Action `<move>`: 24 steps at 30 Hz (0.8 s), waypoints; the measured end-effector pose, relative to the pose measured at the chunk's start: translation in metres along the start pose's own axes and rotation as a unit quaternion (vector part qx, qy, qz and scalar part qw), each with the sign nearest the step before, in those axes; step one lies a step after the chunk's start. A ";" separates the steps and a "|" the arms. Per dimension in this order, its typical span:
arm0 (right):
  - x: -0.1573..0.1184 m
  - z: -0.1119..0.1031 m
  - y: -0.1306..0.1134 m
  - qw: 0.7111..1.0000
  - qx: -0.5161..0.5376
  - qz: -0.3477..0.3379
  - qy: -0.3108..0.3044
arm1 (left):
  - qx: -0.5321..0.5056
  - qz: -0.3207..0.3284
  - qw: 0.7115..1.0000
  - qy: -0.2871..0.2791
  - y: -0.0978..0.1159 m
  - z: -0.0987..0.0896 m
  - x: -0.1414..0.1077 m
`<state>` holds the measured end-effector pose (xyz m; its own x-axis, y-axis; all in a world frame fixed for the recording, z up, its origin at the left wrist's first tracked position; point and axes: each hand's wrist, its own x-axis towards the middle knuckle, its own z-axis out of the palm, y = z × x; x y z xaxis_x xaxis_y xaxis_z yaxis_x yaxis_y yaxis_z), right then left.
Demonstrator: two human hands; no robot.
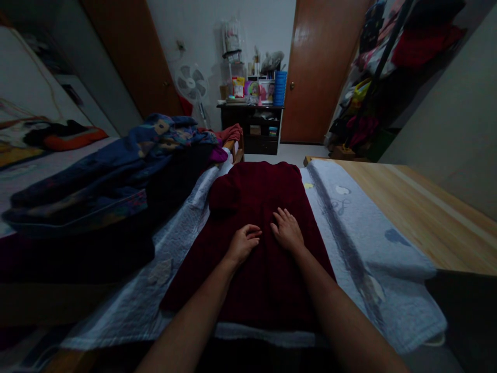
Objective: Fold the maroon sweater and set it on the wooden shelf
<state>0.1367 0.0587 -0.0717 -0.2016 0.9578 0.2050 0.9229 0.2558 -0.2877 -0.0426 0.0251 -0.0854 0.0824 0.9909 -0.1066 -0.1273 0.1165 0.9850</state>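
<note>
**Dark red top flat on quilt, both hands on or just over it**

Dark red top [285, 191] lies mid-quilt, its hem by the near edge of the quilt [351, 223]. Wood counter [423, 207] is to the R; clothes pile [116, 166] is to the L.

L hand [244, 244]: loose, fingers bent, thumb a bit apart, nothing seen in the grip. Can't tell if it touches the cloth. R hand [288, 231]: let go, palm down, fingers spread on or just over the top's middle.

Top looks soft, floppy & fairly light, prob. a bit thick; won't break, but may bunch up or crease. Best holds: hem corners or shoulders, w/ 2 hands.

Containers: dark cabinet [229, 119] at the back has open shelves w/ a brown box [255, 130], insides not seen. Blue tub [280, 88] stands on it, can't see in. Yellow & red packet [238, 87] nearby, contents unclear.
</note>
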 end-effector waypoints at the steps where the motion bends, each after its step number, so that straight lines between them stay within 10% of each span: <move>1: 0.000 0.000 0.000 1.000 0.000 0.000 0.000 | 0.002 0.001 1.000 0.000 -0.001 0.000 0.000; 24: -0.001 -0.002 -0.001 1.000 0.007 0.007 -0.006 | -0.008 0.005 1.000 -0.015 0.003 -0.002 -0.003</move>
<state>0.1371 0.0571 -0.0697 -0.1927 0.9627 0.1897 0.9213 0.2441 -0.3027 -0.0449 0.0221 -0.0825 0.1105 0.9896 -0.0925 -0.1445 0.1081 0.9836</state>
